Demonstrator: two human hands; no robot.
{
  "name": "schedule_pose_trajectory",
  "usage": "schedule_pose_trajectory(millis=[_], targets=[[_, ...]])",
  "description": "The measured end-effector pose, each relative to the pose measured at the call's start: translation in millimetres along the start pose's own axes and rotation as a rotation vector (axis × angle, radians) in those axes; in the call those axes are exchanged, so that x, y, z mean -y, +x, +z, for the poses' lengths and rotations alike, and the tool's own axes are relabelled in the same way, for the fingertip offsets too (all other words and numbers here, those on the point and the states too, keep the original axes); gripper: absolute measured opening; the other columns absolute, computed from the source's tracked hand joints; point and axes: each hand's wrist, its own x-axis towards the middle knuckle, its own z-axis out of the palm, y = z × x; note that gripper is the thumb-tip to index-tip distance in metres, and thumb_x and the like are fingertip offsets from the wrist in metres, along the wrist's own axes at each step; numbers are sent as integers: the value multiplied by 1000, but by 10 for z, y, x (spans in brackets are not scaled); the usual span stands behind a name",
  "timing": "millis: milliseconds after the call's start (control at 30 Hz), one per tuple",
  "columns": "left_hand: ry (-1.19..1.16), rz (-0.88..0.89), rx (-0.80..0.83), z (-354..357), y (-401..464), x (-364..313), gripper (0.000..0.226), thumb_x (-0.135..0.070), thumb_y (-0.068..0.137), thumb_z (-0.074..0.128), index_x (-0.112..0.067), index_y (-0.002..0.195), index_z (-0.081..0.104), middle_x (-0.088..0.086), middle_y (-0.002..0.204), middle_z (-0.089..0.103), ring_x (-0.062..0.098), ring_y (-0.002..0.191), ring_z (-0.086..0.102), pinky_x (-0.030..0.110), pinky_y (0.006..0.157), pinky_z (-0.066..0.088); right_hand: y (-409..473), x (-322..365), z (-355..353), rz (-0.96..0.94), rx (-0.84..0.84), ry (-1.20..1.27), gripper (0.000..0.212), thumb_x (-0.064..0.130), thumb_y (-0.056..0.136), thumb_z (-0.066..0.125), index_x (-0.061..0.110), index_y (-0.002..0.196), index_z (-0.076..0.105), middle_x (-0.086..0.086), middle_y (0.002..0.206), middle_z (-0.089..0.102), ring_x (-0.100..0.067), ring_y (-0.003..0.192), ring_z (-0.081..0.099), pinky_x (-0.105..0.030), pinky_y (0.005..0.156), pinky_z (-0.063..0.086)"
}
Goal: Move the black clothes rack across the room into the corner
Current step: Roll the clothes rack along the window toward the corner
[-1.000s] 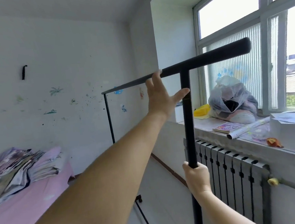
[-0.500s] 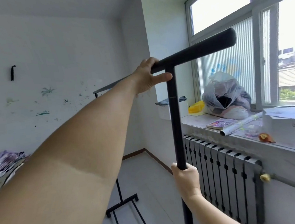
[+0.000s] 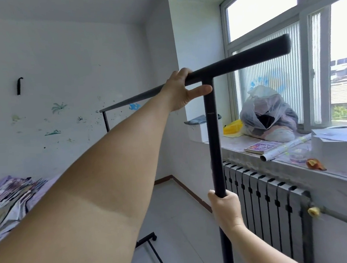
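The black clothes rack (image 3: 213,132) stood on the floor (image 3: 175,224) just beside the radiator (image 3: 267,202) under the window, its near upright post rising in front of the windowsill (image 3: 274,162) and its top bar running back toward the far wall. The far post and the wheeled foot of the rack showed behind the outstretched arm, near the bed (image 3: 18,197).

The left hand (image 3: 183,91) was closed over the top bar just left of where the post joined it, fingers wrapped across the bar and the thumb pointing toward the post. The right hand (image 3: 226,208) was closed around the near post low down, level with the upper part of the radiator, so each grip held the rack.

On the windowsill lay a clear plastic bag (image 3: 267,113) stuffed with cloth against the glass, a yellow item (image 3: 232,126) beside it toward the corner, a book (image 3: 259,147), a rolled sheet (image 3: 284,149) just beside the book, and a white box (image 3: 340,149) at the right end. Folded clothes (image 3: 9,194) were piled on the bed at the left edge. The wall behind carried paint marks and one dark hook (image 3: 19,85).
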Motion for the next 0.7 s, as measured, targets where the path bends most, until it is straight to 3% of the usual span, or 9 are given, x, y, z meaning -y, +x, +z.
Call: schedule_pose_trajectory(millis=[300, 467, 700], targets=[[3, -166, -6, 20, 50, 391, 88, -71, 69, 57, -31, 141, 26, 3, 148, 25, 26, 133, 32, 49, 106, 35, 318, -111, 381, 14, -13, -80, 37, 17, 76, 52, 18, 47, 30, 10, 31, 29, -7, 32, 23, -18, 32, 22], [10, -194, -56, 28, 140, 718, 97, -67, 67, 63, -27, 144, 20, 7, 151, 18, 27, 139, 24, 52, 111, 30, 517, -206, 711, 10, -30, -73, 39, 19, 77, 53, 19, 47, 30, 9, 31, 30, -11, 38, 26, -21, 36, 24], [42, -291, -27, 103, 363, 1234, 118, -69, 64, 64, -32, 147, -12, 9, 157, -25, 33, 147, -5, 60, 112, 17, 922, -353, 1153, -9, -37, -83, 28, 19, 78, 53, 14, 54, 39, 3, 45, 36, -14, 43, 31, -23, 39, 26]])
